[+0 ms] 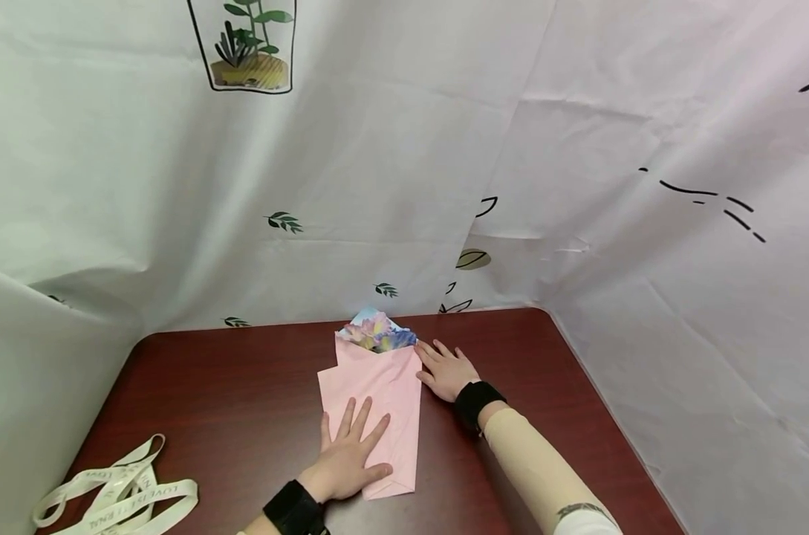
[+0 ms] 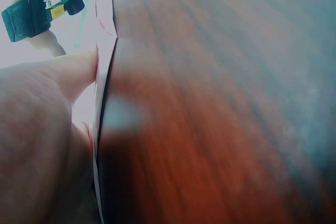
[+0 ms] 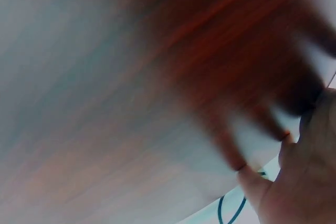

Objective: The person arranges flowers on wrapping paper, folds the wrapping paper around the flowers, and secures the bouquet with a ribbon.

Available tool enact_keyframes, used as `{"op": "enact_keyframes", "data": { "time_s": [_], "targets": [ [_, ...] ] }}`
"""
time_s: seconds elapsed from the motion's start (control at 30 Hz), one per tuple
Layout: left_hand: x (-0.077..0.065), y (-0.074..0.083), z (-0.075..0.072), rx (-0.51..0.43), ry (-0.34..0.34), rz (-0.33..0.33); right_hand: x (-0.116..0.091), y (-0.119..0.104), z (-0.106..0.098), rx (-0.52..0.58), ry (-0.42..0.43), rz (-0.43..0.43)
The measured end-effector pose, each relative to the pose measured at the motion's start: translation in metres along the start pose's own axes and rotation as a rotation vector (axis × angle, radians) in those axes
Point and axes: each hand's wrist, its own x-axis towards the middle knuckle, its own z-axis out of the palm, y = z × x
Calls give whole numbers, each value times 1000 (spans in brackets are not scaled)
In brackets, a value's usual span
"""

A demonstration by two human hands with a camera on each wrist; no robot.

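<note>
A loose heap of white ribbon printed with lettering lies at the far left of a dark red-brown table. Near the table's middle, a left hand in a black wristband lies with fingers straight and spread across the lower part of a folded pink sheet, pressing on it and gripping nothing. A floral-patterned piece in pink, blue and yellow shows above the sheet's upper fold, near the table's back edge. To the right, a right hand stretches nearly straight fingers to the sheet's upper right edge with no visible pinch; whether a fingertip slips beneath cannot be told. The creased wrap looks light, thin and soft, likely to wrinkle or slide; flat palms should steady it, and a gentle pinch along the side edges seems the safest hold.
</note>
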Motion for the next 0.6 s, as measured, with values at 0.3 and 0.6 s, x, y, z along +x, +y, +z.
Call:
{"op": "enact_keyframes", "data": {
  "time_s": [0.3,0.6],
  "targets": [
    [1,-1,2,20,-7,1,-22,-40,8,-29,128,7],
    [0,-3,3,13,-1,-1,-89,-102,20,142,-17,-149]
  ]
}}
